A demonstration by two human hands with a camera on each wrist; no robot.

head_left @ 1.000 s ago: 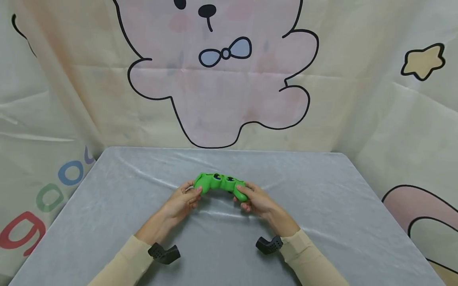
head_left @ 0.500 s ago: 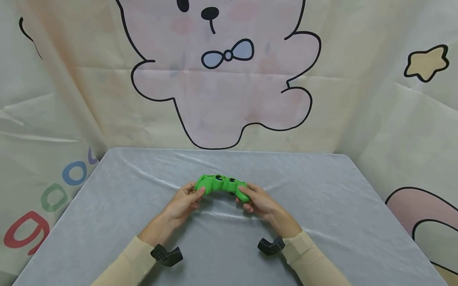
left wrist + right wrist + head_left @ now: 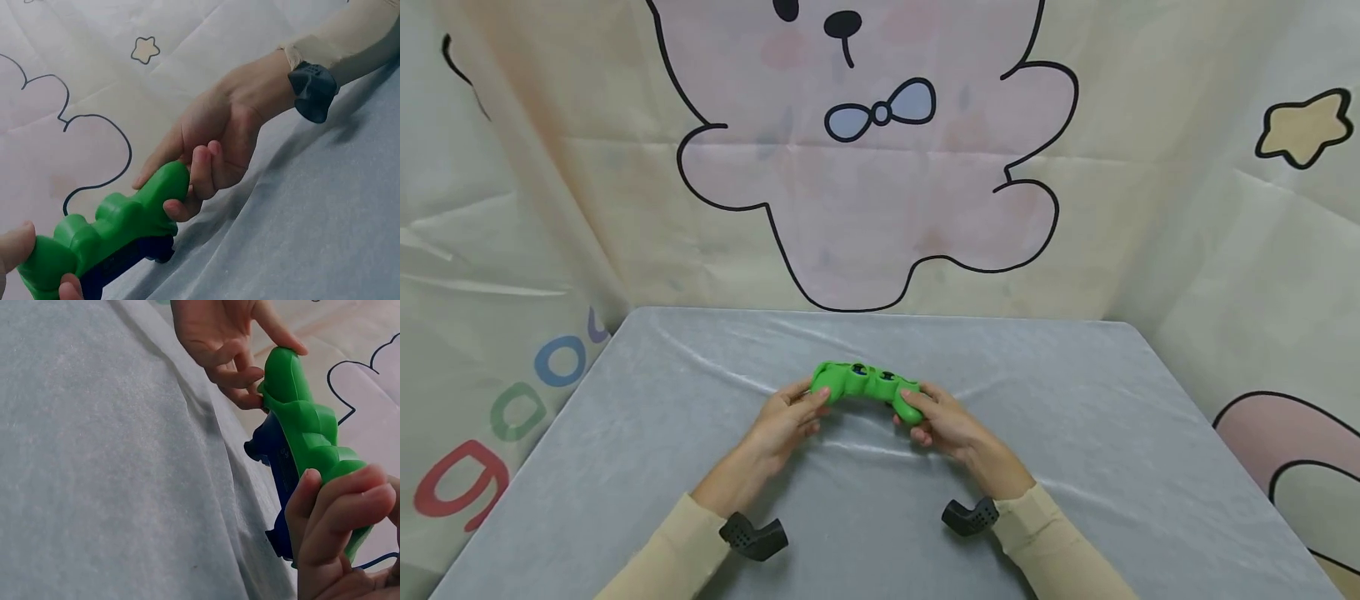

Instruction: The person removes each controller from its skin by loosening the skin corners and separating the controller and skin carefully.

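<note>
A game controller [image 3: 867, 384] with a bright green cover is held between both hands over the middle of the table. My left hand [image 3: 781, 427] pinches its left grip, thumb on the near side. The right hand [image 3: 953, 427] holds the other grip, with the thumb on top of it. Seen from the left wrist, the controller [image 3: 134, 215] shows a dark blue body under the green cover, and some right-hand fingers curl in below the grip. In the right wrist view, the right hand [image 3: 340, 531] partly hides the controller's near end.
A grey cloth [image 3: 880, 517] with soft creases covers the table [image 3: 1060, 375]. Behind it hangs a pale curtain [image 3: 587, 183] printed with a cartoon bear. Dark wrist cameras sit at the left cuff [image 3: 754, 537] and the right cuff [image 3: 970, 517].
The whole head view has shifted slightly to the right. Both hands keep their hold on the controller, which stays nearly still over the table.
</note>
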